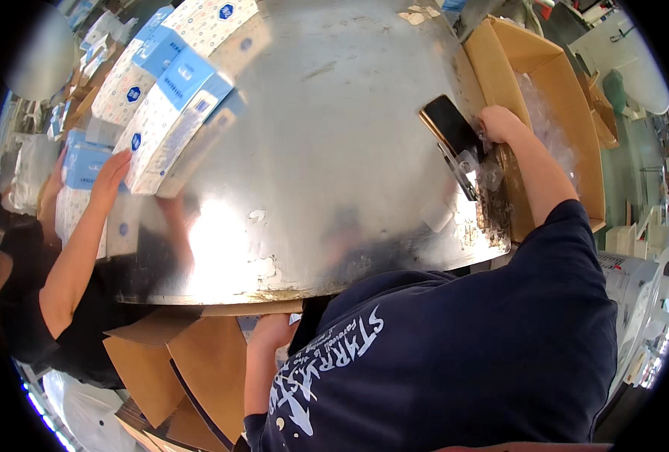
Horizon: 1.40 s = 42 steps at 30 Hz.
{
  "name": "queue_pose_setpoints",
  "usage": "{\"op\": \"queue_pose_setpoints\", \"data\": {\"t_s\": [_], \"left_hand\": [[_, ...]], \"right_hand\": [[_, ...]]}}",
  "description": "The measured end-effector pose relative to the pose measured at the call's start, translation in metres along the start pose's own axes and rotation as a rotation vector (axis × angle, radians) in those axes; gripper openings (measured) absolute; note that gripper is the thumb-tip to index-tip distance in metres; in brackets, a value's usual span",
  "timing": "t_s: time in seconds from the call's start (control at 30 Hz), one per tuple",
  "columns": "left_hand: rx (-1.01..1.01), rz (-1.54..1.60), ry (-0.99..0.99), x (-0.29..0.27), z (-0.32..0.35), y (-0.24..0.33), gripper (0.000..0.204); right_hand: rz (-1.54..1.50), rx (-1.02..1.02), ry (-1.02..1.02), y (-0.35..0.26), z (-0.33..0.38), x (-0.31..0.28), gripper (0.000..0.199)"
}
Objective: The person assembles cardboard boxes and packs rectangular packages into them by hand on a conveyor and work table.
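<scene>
My right hand (pixel 501 123) is at the table's right side, against the wall of an open cardboard box (pixel 587 162). Its fingers are curled together, with clear plastic (pixel 490 175) showing at and below the fingertips. Just left of it lie a black-screened smartphone (pixel 450 125) and a slim dark metallic object (pixel 457 172) whose kind I cannot make out. Below the table's front edge is my left hand (pixel 271 331), next to an open brown carton (pixel 210 365). Its fingers are largely hidden, so their grip is unclear.
The shiny metal table (pixel 334 135) has worn, rusty edges. Blue-and-white patterned boxes (pixel 172 124) stand on its left side, where a co-worker's hand (pixel 111 172) touches one. Clear plastic packaging (pixel 538 109) lies in the right cardboard box. A grey-white machine (pixel 628 286) stands at the right.
</scene>
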<state>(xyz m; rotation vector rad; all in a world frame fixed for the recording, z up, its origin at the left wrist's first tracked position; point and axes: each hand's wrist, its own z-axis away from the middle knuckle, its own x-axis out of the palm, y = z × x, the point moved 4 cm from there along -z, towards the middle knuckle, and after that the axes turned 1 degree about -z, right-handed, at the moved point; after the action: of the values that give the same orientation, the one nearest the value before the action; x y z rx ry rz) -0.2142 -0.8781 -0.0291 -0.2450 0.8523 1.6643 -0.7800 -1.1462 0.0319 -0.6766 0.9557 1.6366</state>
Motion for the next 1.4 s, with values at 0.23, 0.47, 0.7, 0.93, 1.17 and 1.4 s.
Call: {"op": "queue_pose_setpoints", "data": {"t_s": [0.23, 0.47, 0.7, 0.93, 1.17, 1.4], "left_hand": [[0.061, 0.175, 0.313, -0.049, 0.057, 0.015, 0.045], [0.224, 0.161, 0.568, -0.1, 0.07, 0.045, 0.039], [0.388, 0.557, 0.914, -0.154, 0.047, 0.095, 0.032], [-0.003, 1.006, 1.009, -0.094, 0.097, -0.035, 0.009], [-0.54, 1.336, 0.565, 0.086, 0.099, -0.119, 0.011], [-0.604, 0.928, 0.623, 0.121, 0.043, -0.179, 0.014]], "right_hand": [[0.018, -0.136, -0.077, -0.02, 0.007, -0.076, 0.023], [0.08, -0.239, -0.262, -0.076, 0.01, -0.117, 0.016], [-0.134, -1.191, -0.058, -0.333, 0.09, -0.163, 0.017], [-0.283, -1.367, -0.008, -0.458, 0.09, -0.211, 0.032], [-0.205, -0.922, 0.874, -0.41, -0.166, -0.339, 0.067], [0.207, -0.81, 0.984, -0.429, -0.189, -0.382, 0.081]]}}
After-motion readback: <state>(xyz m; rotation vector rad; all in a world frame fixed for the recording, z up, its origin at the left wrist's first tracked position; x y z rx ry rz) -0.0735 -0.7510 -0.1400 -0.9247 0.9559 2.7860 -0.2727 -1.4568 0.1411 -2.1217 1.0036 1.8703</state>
